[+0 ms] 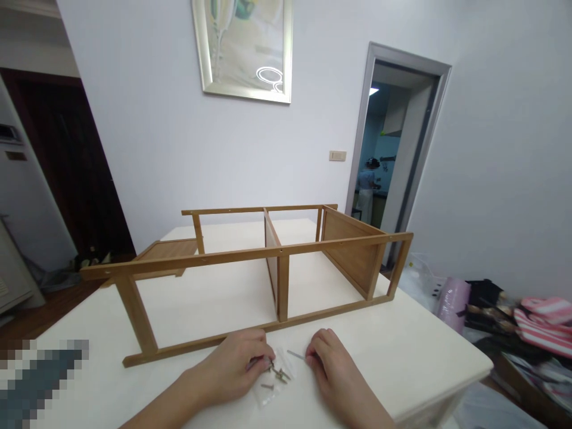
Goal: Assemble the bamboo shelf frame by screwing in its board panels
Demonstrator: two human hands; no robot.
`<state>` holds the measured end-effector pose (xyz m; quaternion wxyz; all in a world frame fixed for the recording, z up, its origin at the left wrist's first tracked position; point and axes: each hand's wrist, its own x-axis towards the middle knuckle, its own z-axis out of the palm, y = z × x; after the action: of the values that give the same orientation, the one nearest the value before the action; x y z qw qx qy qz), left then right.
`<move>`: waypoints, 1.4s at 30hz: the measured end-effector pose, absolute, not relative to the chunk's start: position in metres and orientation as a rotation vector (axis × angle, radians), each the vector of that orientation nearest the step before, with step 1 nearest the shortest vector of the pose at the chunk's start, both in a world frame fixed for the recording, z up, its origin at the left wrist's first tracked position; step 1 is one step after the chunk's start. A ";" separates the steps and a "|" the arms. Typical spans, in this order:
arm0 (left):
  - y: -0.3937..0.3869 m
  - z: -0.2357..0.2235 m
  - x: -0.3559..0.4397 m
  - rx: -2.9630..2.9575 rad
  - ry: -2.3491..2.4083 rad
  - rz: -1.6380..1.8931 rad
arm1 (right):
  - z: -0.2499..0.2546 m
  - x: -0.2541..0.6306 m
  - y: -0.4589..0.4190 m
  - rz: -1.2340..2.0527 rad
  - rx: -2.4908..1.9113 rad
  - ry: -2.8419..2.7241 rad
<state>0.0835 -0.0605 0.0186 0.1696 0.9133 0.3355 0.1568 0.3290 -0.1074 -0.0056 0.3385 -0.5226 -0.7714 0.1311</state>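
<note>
My left hand (241, 364) is closed in a pinch at the small clear plastic bag (268, 396), with a screw showing at its fingertips. Several more screws (280, 375) lie on the bag, and a single one (267, 386) rests a little nearer to me. My right hand (331, 370) is closed too, and a thin grey metal rod (295, 354), apparently a hex key, sticks out from its fingers toward the bag. Just beyond both hands, a brown wooden shelf frame (283, 286) lies on its side, with panels across its middle and right part.
The frame lies on a white table (429, 357). A separate wooden panel (167, 249) is at the table's far left. Wrapped items and striped cloth (547, 325) are piled right of the table. Another person (367, 185) stands beyond the doorway.
</note>
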 end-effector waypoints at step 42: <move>-0.047 -0.006 0.089 2.397 1.026 1.074 | -0.007 0.326 -0.107 0.316 -1.422 -2.007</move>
<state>0.0893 -0.0470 -0.0059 0.1602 0.8391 0.3592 0.3759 0.3262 -0.1072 -0.0073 0.3250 -0.5422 -0.7654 0.1205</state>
